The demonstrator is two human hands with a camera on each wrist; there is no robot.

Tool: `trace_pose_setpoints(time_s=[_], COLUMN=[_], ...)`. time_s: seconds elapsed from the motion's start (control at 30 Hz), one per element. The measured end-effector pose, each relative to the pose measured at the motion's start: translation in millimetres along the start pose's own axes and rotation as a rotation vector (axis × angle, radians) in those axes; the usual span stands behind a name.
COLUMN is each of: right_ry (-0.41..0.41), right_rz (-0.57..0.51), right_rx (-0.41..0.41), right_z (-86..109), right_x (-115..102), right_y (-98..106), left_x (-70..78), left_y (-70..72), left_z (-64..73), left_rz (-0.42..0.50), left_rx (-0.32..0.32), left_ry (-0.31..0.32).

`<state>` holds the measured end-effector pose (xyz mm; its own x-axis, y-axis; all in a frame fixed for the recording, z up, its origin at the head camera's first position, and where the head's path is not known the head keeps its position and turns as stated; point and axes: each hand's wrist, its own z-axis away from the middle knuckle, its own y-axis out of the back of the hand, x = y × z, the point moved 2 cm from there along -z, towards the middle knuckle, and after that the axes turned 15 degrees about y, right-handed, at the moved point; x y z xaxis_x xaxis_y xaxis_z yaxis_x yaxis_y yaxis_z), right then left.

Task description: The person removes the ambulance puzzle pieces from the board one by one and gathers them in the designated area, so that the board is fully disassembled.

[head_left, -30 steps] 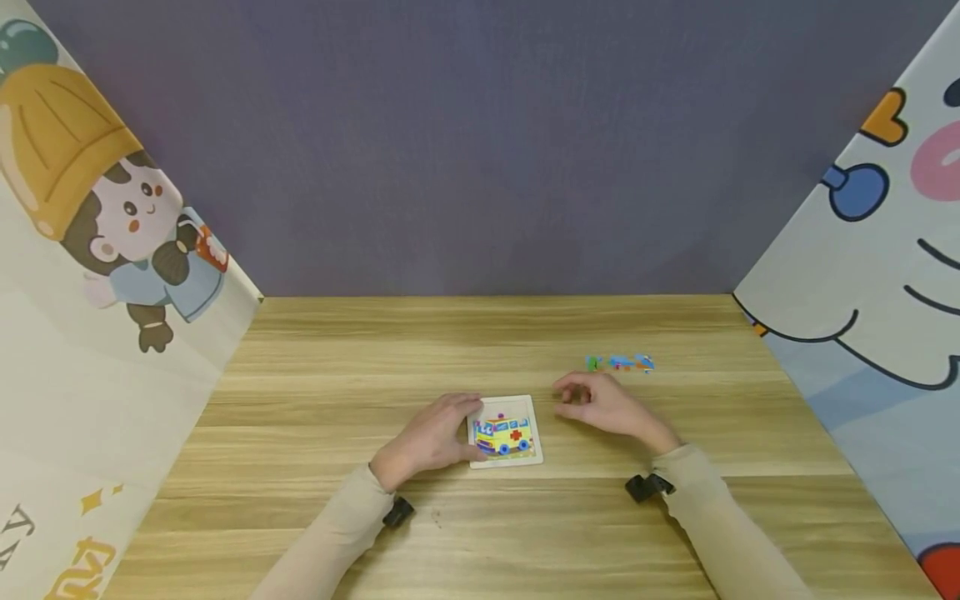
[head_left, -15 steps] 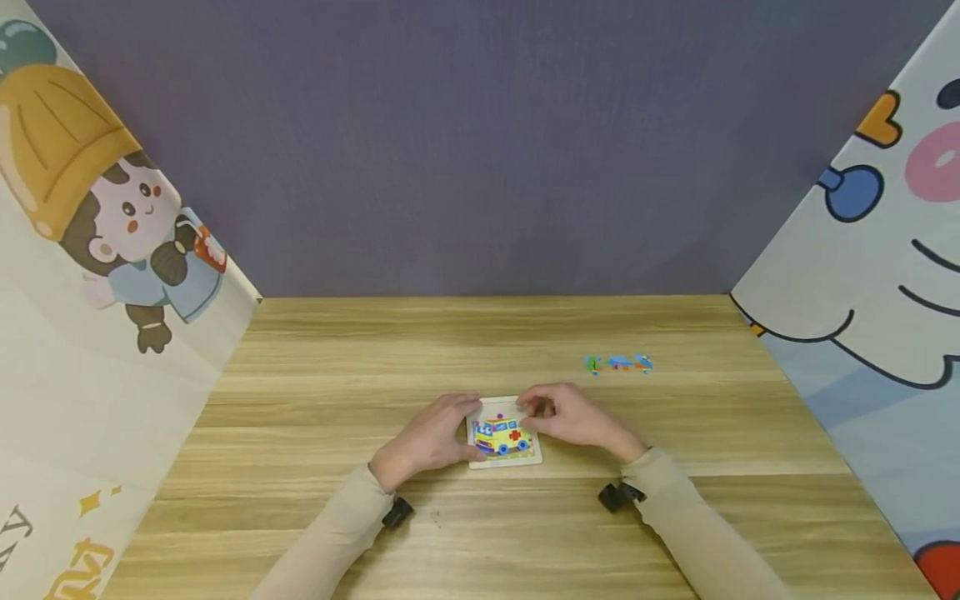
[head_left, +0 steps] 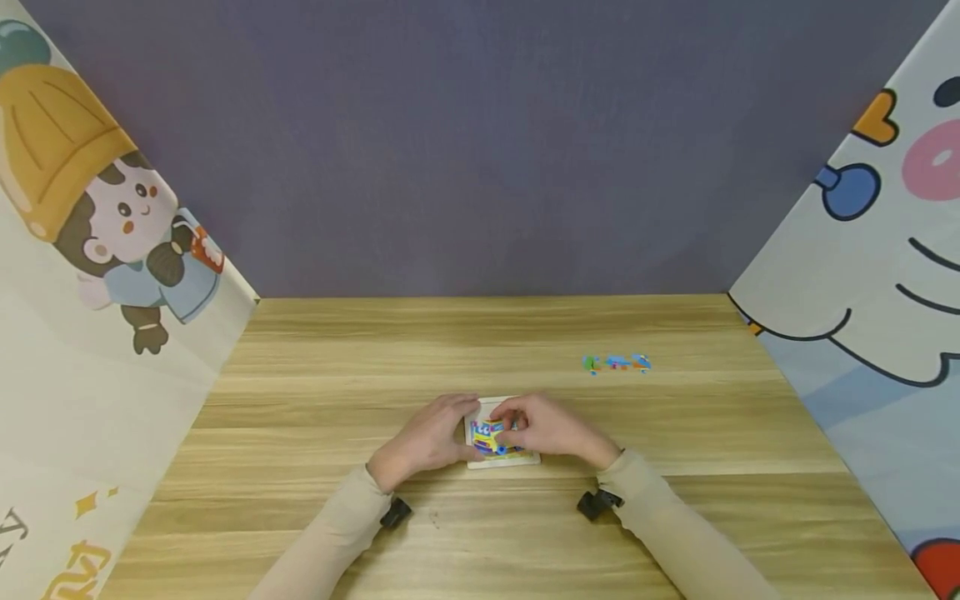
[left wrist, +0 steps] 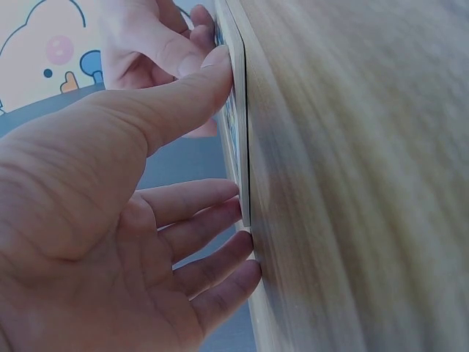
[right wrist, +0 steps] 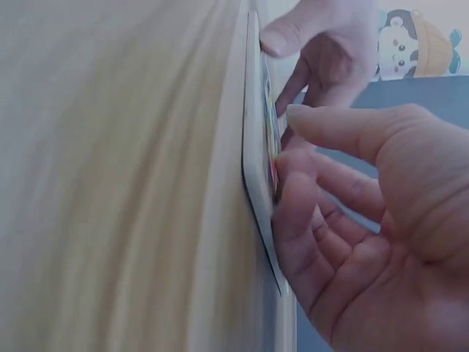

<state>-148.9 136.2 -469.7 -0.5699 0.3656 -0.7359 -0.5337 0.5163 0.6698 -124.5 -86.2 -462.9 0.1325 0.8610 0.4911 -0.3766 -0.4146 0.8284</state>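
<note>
Head view: the board (head_left: pixel 519 462) is lying flat near the middle of the desk (head_left: pixel 375 350), well short of the back edge, its yellow van (head_left: pixel 486 437) peeking out between two hands. The left hand (head_left: pixel 429 442) is gripping the board's left side, thumb at the near corner, fingers at the far one. Over the right half, the right hand (head_left: pixel 551 429) is covering part of the van, fingers bent. Small pieces (head_left: pixel 617 362), mostly blue, are sitting in a short row between the board and the desk's back right corner.

Left wrist: the thumb is pressing on the board, fingers resting against its edge.

Right wrist: bent fingers are touching the board, thumb hanging just above; whether they are pinching anything, I cannot tell.
</note>
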Motion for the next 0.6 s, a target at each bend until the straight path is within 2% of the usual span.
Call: trace_pose_setpoints(time_s=[0.27, 0.6], right_ry=[-0.048, -0.064], right_rz=[0.043, 0.045], right_rx=[0.006, 0.092], right_z=[-11.5, -12.3], right_x=[-5, -8], right_y=[-11, -13], left_x=[0.0, 0.0], left_y=[0.6, -0.7], left_z=[-0.6, -2.0], left_rz=[-0.016, -0.015], left_rx=[0.001, 0.007], left_ry=[-0.006, 0.000])
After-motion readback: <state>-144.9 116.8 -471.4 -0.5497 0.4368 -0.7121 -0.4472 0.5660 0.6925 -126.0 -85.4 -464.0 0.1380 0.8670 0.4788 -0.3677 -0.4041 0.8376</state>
